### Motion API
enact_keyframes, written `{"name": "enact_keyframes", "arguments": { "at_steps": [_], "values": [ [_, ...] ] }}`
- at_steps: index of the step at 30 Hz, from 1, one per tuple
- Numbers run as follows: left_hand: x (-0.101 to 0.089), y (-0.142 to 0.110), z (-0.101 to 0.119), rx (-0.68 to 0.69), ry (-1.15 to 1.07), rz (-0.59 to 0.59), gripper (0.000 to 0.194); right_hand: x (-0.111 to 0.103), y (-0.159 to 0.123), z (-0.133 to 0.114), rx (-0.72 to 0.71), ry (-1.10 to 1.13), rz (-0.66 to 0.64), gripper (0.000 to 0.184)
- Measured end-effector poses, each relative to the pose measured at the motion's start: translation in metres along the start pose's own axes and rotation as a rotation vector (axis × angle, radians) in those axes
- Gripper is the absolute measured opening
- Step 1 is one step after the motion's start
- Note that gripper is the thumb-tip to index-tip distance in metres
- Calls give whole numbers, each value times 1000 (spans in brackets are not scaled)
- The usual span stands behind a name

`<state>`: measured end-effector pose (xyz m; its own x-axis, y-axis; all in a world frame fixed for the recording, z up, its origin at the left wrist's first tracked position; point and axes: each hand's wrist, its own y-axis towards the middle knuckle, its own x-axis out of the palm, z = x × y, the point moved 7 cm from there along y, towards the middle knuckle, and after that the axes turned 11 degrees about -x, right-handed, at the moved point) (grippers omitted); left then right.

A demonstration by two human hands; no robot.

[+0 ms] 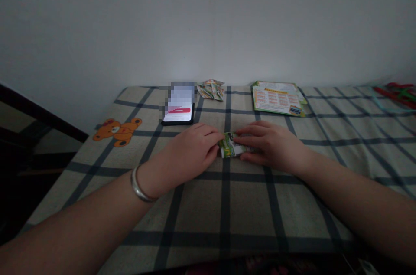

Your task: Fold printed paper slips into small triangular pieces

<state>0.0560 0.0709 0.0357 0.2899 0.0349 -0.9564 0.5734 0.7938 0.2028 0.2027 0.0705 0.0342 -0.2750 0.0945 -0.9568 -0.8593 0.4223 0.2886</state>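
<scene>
Green-white packet (pixel 230 146), one, between left hand (pixel 192 150) and right hand (pixel 276 145)

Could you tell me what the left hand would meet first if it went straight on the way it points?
Most likely the small green packet: the fingers of the left hand end right at its edge, though contact is unclear.

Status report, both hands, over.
Left hand and right hand on green-and-white packet. Phone beyond left hand. Nothing between hands except packet.
</scene>
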Motion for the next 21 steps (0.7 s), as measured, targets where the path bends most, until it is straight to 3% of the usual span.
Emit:
{"name": "enact_keyframes", "arguments": {
  "at_steps": [6,12,21],
  "values": [
    [-2,2,-4,-23,-14,55,30,2,1,-7,-27,-62,-55,38],
    [4,2,-4,3,66,11,22,2,4,-11,-23,-132,-49,37],
    [-2,4,-11,-41,-75,54,27,3,7,-14,21,-190,-27,36]
  ]
}}
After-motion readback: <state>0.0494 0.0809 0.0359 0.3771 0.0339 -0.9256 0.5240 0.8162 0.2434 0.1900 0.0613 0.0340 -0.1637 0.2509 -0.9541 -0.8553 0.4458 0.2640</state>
